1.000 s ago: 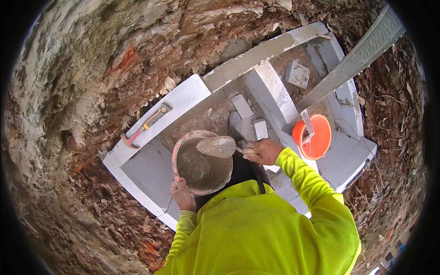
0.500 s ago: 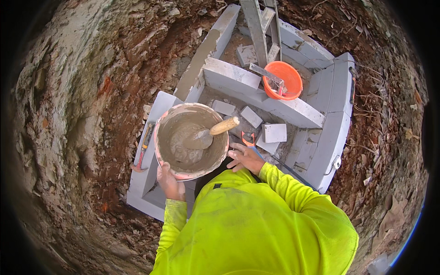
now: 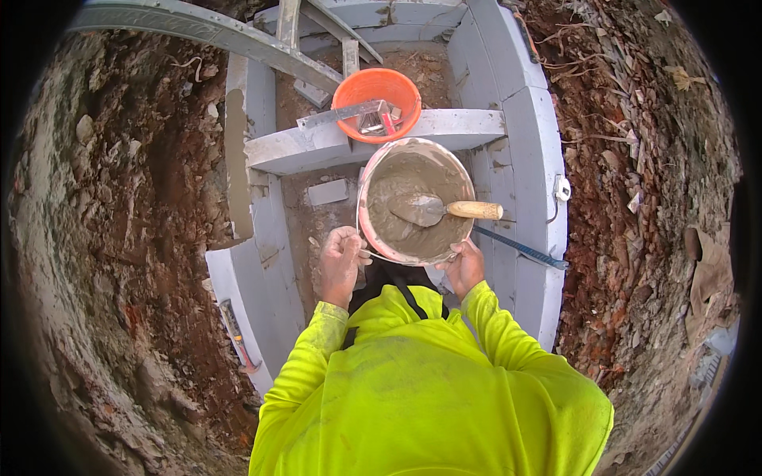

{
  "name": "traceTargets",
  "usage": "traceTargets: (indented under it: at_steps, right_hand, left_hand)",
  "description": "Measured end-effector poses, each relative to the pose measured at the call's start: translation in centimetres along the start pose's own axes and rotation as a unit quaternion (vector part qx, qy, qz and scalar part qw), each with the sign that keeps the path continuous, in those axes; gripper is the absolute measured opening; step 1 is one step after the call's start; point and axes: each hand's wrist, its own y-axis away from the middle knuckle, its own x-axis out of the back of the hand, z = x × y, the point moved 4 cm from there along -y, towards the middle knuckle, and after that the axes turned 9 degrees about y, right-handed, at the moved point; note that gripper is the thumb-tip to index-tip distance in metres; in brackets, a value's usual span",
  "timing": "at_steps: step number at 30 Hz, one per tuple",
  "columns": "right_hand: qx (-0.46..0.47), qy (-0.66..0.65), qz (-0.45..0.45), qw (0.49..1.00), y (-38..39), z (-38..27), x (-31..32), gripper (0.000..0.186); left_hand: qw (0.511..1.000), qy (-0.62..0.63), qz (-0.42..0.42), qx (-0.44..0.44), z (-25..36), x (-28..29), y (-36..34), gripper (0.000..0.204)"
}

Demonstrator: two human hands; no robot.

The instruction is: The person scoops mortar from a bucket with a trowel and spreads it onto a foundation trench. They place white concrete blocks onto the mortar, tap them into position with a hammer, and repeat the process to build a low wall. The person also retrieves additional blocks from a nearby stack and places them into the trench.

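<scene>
In front of my body I hold a whitish-pink bucket [image 3: 362,210] containing wet grey mortar [image 3: 394,176]. A trowel [image 3: 475,210] rests in it, its metal blade lying on the mortar and its wooden handle sticking out over the right rim. My left hand [image 3: 340,263] is closed at the near-left side of the bucket, fingers pinched at the rim beside what looks like its wire handle. On the near-right rim, my right hand [image 3: 463,268] grips with the thumb over the edge; its other fingertips are hidden.
Beyond stands an orange bucket [image 3: 378,75] with metal tools, by a low block cross wall [image 3: 444,125]. A metal ladder [image 3: 214,30] crosses the far left. A hammer [image 3: 238,337] lies on the left wall [image 3: 246,282]. A blue saw-like strip [image 3: 520,246] leans toward the right wall [image 3: 533,159].
My view and body have turned to the right. The mortar bucket now sits closer to the orange bucket. My right hand, formerly loose beside the rim, now grips it.
</scene>
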Motion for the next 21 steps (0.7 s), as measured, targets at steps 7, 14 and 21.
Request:
traceTargets:
  at_steps: [7,14,21]
  right_hand:
    - [0.119,-0.071,0.229,0.964,-20.0,-8.1,8.4,0.04]
    - [0.101,-0.121,0.297,0.942,-36.5,-8.3,10.9,0.028]
    - [0.146,0.239,0.48,0.832,-32.4,-12.9,15.7,0.088]
  left_hand:
    - [0.989,-0.066,0.1,0.086,-2.7,3.4,-4.6,0.019]
    - [0.947,-0.136,0.259,0.132,-5.4,12.8,-1.6,0.012]
    - [0.926,-0.144,0.305,0.17,-6.4,14.0,-0.6,0.011]
